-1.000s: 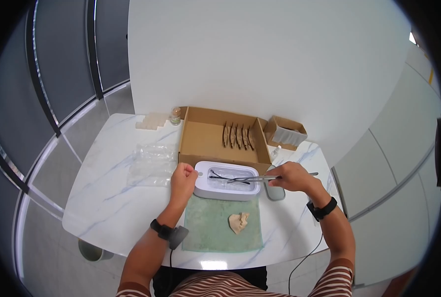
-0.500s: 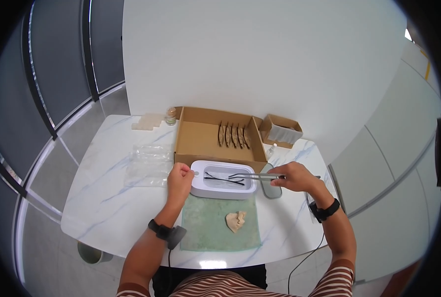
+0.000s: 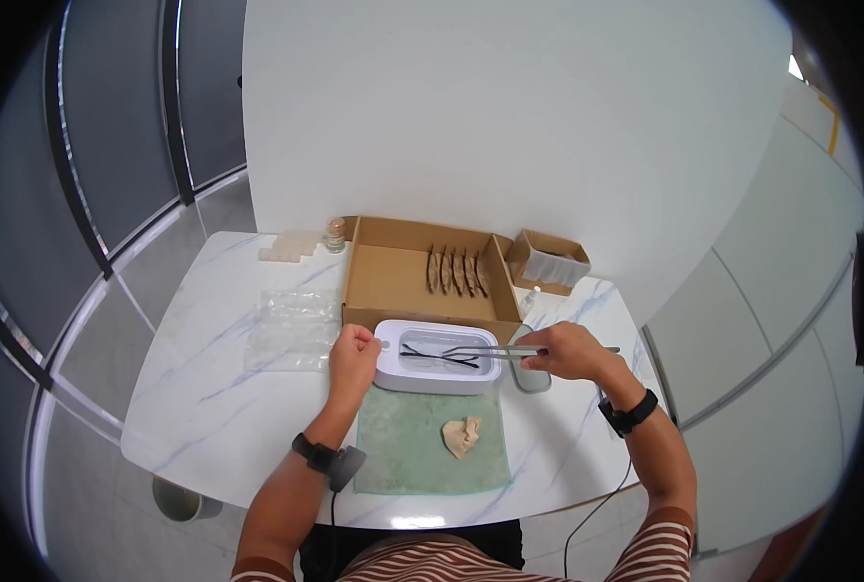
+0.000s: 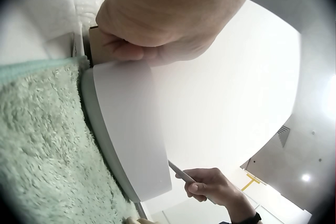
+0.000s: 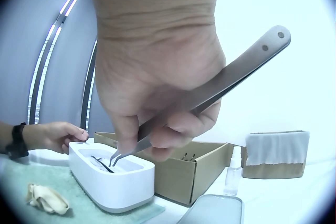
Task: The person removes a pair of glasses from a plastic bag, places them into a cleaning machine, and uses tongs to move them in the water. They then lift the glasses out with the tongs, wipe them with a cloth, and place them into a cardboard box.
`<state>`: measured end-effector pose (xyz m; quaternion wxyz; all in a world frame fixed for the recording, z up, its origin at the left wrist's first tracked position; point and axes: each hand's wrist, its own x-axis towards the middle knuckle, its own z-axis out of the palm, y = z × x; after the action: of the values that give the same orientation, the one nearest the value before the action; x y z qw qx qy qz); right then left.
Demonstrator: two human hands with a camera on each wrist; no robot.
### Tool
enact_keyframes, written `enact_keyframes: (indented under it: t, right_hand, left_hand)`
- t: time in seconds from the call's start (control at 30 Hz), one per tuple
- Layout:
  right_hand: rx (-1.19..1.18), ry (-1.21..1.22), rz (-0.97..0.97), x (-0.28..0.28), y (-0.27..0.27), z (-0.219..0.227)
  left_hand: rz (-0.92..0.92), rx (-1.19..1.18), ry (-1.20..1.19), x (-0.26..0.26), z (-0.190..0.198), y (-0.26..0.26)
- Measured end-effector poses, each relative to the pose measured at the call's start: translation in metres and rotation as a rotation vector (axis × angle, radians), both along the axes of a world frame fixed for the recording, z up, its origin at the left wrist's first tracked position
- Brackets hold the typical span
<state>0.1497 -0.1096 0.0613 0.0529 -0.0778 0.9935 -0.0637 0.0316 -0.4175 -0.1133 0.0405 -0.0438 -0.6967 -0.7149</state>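
A white tub-shaped cleaner stands on the table with two slim black eyeglass arms crossing in its basin. My right hand grips steel tweezers along their shanks. The bent tweezer tips reach into the basin beside the black arms, overlapping them in the head view. My left hand rests at the cleaner's left end by its round button, fingers curled, thumb and index tip at the rim. No object shows in it.
Behind the cleaner is a cardboard box with several curved dark strips. A small carton, spray bottle and grey tray are to the right. Crumpled beige cloth lies on a green towel. Clear plastic lies left.
The tweezer tips rose slightly over the black arms, then dipped back toward them and a little left. The arms shifted slightly in the basin. My left hand stayed at the cleaner's end.
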Motion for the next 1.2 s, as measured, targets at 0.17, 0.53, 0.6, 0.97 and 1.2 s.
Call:
enact_keyframes:
  t: [0.17,0.53,0.6,0.97,1.2]
  right_hand:
    - [-0.038,-0.080,0.035,0.003,-0.002,0.007]
    - [0.030,-0.023,0.103,0.002,-0.011,0.001]
    - [0.050,0.014,0.106,0.003,-0.012,-0.004]
    - [0.018,0.100,0.030,0.018,-0.018,0.007]
    - [0.077,0.071,0.096,-0.001,-0.006,0.017]
  left_hand:
    - [-0.003,-0.027,-0.002,0.001,0.003,-0.001]
    - [-0.026,-0.012,-0.018,0.004,0.008,0.000]
    - [-0.027,-0.017,-0.006,0.004,0.007,-0.001]
    - [-0.001,-0.004,0.009,0.002,0.003,0.000]
    - [0.015,-0.023,0.019,0.002,0.002,0.002]
